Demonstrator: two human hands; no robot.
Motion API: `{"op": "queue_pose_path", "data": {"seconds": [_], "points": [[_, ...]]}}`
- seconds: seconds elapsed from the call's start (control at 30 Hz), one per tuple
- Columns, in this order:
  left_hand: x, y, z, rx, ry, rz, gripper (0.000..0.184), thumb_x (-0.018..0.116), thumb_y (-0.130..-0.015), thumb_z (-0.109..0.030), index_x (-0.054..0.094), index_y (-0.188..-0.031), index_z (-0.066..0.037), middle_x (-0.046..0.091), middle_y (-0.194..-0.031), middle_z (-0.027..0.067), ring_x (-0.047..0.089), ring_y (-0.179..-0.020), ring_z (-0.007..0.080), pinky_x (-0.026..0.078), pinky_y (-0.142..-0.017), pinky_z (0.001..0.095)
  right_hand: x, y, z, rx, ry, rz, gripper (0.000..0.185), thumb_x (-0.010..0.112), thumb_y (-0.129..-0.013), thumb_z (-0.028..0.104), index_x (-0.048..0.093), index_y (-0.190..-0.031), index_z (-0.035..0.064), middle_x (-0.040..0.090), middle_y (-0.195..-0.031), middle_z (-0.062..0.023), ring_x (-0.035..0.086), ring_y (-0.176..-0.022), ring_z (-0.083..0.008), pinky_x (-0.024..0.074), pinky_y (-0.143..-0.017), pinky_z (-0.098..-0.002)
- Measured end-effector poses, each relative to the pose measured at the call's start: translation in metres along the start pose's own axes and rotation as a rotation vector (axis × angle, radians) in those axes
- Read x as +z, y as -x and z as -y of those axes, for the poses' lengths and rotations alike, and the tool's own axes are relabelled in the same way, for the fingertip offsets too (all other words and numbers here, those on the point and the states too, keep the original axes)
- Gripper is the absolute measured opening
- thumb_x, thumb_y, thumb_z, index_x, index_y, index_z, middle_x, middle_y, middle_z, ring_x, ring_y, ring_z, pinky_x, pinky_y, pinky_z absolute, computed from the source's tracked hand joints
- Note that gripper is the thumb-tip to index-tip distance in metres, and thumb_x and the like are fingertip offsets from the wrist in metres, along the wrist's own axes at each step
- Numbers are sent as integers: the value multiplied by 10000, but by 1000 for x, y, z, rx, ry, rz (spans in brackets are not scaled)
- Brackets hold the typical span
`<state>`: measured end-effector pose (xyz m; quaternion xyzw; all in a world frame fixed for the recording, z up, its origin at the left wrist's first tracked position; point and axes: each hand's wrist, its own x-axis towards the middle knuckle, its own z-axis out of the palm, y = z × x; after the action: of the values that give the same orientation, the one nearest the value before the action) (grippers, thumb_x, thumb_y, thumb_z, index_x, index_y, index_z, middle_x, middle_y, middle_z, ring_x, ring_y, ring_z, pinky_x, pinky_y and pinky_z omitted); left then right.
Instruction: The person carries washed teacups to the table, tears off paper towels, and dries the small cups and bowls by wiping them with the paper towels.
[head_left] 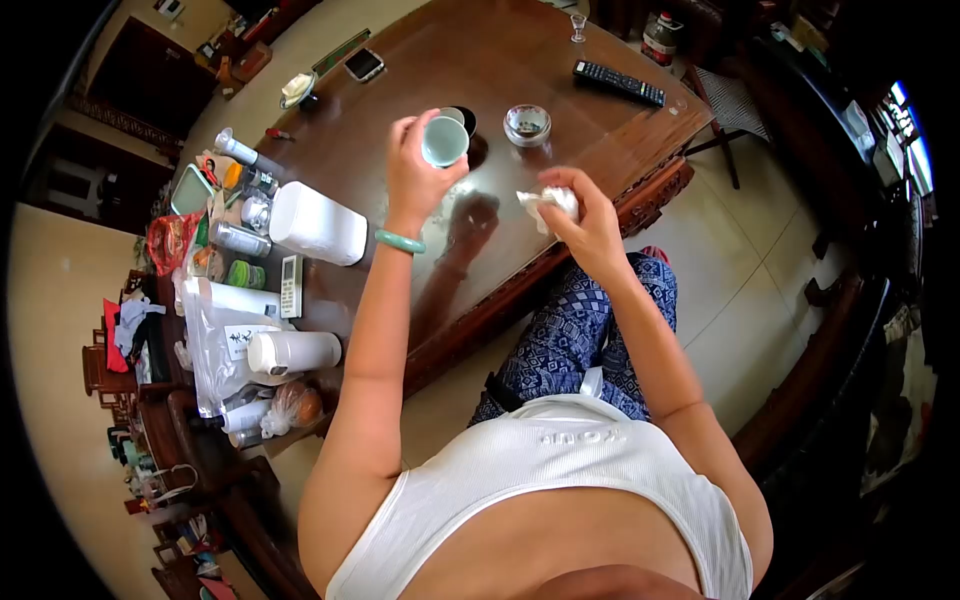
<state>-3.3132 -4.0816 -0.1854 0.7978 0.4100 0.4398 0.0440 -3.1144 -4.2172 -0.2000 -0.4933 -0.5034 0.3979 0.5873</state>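
My left hand, with a green bangle at the wrist, is closed around a small pale green cup. The cup is tilted so that its inside faces me. Just behind it a dark round dish or cup shows in part. To the right, my right hand grips a crumpled white tissue between thumb and fingers, above the table's front edge and apart from the cup. A patterned bowl with something in it stands on the wooden table beyond both hands.
On the left stand a white canister, a white flask, several jars and a white remote. Further back lie a phone, a black remote and a small glass. A folding stool is at the right.
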Motion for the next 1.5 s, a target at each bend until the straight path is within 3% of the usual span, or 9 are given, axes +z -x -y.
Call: {"op": "queue_pose_path", "data": {"seconds": [0.23, 0.3, 0.5, 0.83, 0.93, 1.07, 1.23, 1.33, 1.5], "points": [[-6, 33, -28, -26, 133, 72, 566, 762, -598, -132, 575, -1127, -53, 655, -986, 150, 646, -876, 305, 520, -744, 376, 45, -48, -2, -574, 271, -34, 241, 727, -707, 27, 661, -937, 51, 657, -942, -91, 630, -838, -255, 513, -737, -318], [-9, 39, -41, -107, 169, 100, 554, 771, -592, -152, 583, -1103, -49, 657, -981, 149, 647, -880, 292, 520, -750, 366, 55, -63, -15, -932, 464, 33, 297, 713, -629, -1, 669, -915, 70, 663, -952, -52, 624, -829, -237, 521, -713, -332], [-8, 48, -38, -27, 49, 3, 533, 784, -586, -91, 594, -1083, -61, 647, -919, 125, 630, -823, 304, 508, -739, 387, 69, -60, -14, -999, 809, 128, 77, 622, -657, 55, 613, -733, 51, 624, -796, -37, 551, -823, -213, 489, -749, -295], [8, 64, -36, 70, -69, -88, 529, 767, -584, -33, 584, -1080, -55, 638, -959, 111, 599, -897, 292, 499, -779, 371, 74, -73, -23, -378, 901, 400, 143, 662, -693, 108, 637, -762, -15, 640, -745, -173, 622, -731, -347, 501, -668, -423], [4, 66, -38, 79, -108, -72, 540, 787, -566, -51, 590, -1069, -58, 643, -941, 87, 604, -883, 275, 503, -768, 364, 65, -80, -16, 76, 421, 521, 267, 688, -742, 180, 643, -836, -66, 595, -725, -255, 607, -669, -332, 464, -623, -390], [5, 69, -33, 62, -138, -106, 566, 826, -524, -97, 614, -1049, -72, 658, -896, 72, 619, -832, 260, 514, -732, 368, 61, -81, -22, 248, 159, 569, 214, 656, -823, 163, 659, -855, -48, 630, -710, -107, 602, -690, -162, 463, -622, -316], [-9, 71, -33, -194, -47, -27, 562, 823, -556, -99, 621, -1079, -81, 670, -901, 96, 640, -825, 251, 519, -738, 340, 52, -83, -26, 526, -458, 527, 229, 649, -862, 141, 645, -1030, -14, 652, -881, -63, 574, -735, -98, 457, -663, -240], [-18, 68, -34, -443, 518, 133, 570, 825, -618, -72, 584, -1132, -22, 639, -998, 45, 593, -918, 116, 480, -822, 279, 49, -75, -4, 55, -19, 204, 208, 707, -820, 136, 673, -980, 7, 659, -858, -65, 588, -760, -113, 465, -692, -244], [-14, 71, -38, -496, 901, 170, 591, 799, -612, -32, 558, -1151, -33, 617, -1051, 41, 584, -942, 132, 474, -835, 273, 61, -62, -1, -669, 318, 302, 179, 735, -697, 53, 709, -874, 51, 662, -930, -69, 596, -883, -233, 505, -755, -334]]}}
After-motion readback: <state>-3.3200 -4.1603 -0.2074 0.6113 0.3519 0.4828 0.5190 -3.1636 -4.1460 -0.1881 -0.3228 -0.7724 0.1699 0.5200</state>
